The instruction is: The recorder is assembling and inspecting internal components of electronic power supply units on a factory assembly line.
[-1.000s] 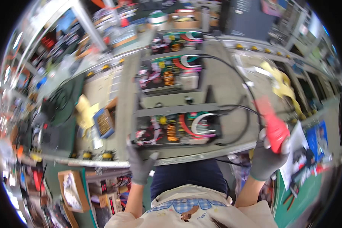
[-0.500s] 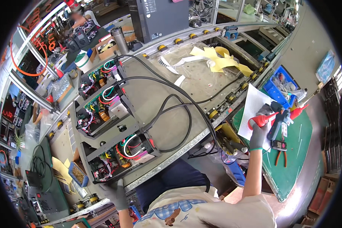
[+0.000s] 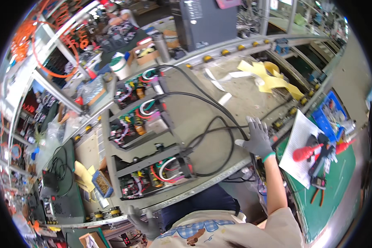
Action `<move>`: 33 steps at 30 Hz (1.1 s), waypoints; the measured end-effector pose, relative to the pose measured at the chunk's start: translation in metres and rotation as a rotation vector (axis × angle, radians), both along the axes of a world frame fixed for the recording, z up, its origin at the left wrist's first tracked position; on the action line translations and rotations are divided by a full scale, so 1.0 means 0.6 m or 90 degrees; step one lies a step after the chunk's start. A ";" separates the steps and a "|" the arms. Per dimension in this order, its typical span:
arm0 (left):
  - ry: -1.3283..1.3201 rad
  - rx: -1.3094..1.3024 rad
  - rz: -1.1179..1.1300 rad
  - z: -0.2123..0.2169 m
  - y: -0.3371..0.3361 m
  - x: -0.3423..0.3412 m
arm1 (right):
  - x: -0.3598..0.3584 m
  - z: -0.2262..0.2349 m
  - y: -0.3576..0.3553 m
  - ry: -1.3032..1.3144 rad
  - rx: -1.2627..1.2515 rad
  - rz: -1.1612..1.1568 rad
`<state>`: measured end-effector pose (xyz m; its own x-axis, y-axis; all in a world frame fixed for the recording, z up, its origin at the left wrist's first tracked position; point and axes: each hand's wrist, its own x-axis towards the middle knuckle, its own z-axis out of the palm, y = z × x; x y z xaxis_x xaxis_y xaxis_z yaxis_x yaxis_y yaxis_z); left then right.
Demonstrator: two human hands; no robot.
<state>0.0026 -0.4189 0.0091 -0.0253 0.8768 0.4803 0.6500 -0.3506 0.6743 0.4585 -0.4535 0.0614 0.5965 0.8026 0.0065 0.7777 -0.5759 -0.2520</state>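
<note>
My right hand, in a grey glove, lies open with fingers spread on the grey bench top, at a loop of black cables. The cables run to an open grey metal chassis holding circuit boards and coloured wires. A red-handled screwdriver lies on a white paper sheet to the right of that hand. My left hand, also gloved, is low at the bench's front edge; its fingers are partly hidden.
A green mat at the right carries orange-handled pliers and another red tool. A blue bin, yellow paper strips, a dark box, and a small blue parts tray also stand around.
My right hand has let go of the red-handled tool, which now lies on the paper, and moved left onto the bench by the cables. The view has swung right.
</note>
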 end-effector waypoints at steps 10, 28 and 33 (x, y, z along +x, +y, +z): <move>0.067 -0.022 -0.425 0.132 0.020 0.127 | 0.022 0.036 0.035 0.231 0.075 0.002; -0.231 -0.654 -0.916 0.070 0.037 0.352 | -0.055 0.163 0.167 1.529 0.742 -0.184; -0.286 -0.612 -0.725 0.073 0.005 0.297 | -0.023 0.146 0.223 1.525 0.734 -0.184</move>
<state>0.1811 -0.4159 0.0527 0.8610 0.4949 -0.1173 0.0415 0.1616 0.9860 0.4448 -0.3200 0.1488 0.3056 0.9070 -0.2898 -0.9491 0.2657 -0.1693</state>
